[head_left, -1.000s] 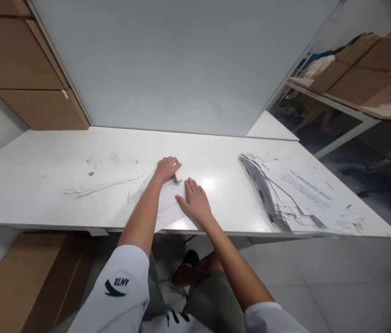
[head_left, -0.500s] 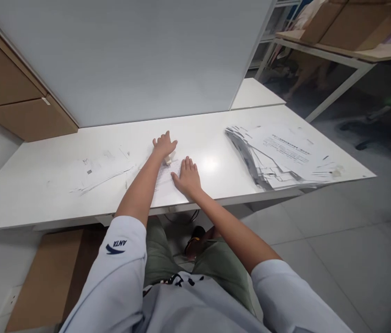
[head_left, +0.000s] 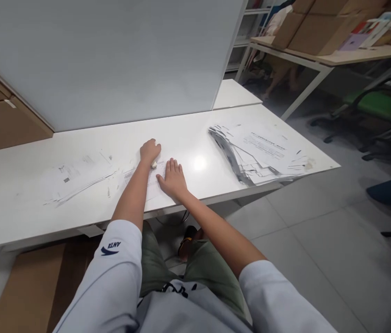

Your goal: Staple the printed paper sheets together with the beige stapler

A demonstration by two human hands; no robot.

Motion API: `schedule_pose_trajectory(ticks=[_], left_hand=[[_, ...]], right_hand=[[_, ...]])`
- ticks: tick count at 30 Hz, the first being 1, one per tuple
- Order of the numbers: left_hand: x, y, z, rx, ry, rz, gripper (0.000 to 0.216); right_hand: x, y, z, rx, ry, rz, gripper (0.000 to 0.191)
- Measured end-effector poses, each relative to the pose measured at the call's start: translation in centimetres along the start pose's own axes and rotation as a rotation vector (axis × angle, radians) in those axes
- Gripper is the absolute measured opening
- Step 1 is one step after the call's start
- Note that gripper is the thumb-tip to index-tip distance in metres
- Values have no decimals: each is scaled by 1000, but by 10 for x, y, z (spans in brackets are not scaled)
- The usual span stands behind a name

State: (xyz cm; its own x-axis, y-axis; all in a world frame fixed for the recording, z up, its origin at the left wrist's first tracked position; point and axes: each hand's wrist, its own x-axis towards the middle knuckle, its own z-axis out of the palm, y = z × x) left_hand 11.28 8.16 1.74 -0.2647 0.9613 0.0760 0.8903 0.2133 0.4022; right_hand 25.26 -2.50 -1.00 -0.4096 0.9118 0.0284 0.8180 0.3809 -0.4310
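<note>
A sheet of paper [head_left: 149,181] lies at the near edge of a white table [head_left: 15,203], pinned by both hands. A loose spread of papers [head_left: 74,178] sits to its left, a thicker fanned stack [head_left: 261,150] well to the right; a white partition [head_left: 112,60] stands behind. The right hand [head_left: 173,179] presses flat on the sheet, fingers together. The left hand [head_left: 149,151], at its far edge, curls over a small pale object [head_left: 154,164], mostly hidden and hard to identify.
</note>
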Motion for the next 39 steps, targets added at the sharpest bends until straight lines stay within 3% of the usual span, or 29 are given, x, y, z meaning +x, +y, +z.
schedule_pose_trajectory(ticks=[5, 12, 20, 26, 28, 30, 31, 32, 36, 39], left_hand=[[1, -7, -4, -182, 83, -83, 36], [-12, 1, -6, -11, 106, 38, 37], [-13, 0, -14, -53, 84, -8, 38], [-19, -4, -32, -99, 4, 116, 38], [-25, -24, -50, -90, 7, 258, 43], [-35, -59, -71, 17, -1, 393, 46], [-42, -81, -82, 107, -2, 390, 47], [-51, -104, -91, 200, -1, 323, 50], [-89, -184, -107, 385, 51, -169, 71], [-104, -207, -102, 387, 103, -246, 73]], right_hand=[[1, 0, 0, -5, 21, -9, 78], [1, -1, 0, -10, 26, -17, 78], [3, -3, 1, 3, 32, -19, 78], [3, -4, -3, 17, 25, -19, 79], [3, -4, -3, 22, 17, -23, 79], [2, -3, -2, 22, 11, -23, 79], [2, -3, -1, 21, 8, -21, 79], [2, -3, -1, 19, 6, -20, 80], [2, -3, 0, 15, 0, -17, 80], [3, -3, -1, 14, 1, -21, 80]])
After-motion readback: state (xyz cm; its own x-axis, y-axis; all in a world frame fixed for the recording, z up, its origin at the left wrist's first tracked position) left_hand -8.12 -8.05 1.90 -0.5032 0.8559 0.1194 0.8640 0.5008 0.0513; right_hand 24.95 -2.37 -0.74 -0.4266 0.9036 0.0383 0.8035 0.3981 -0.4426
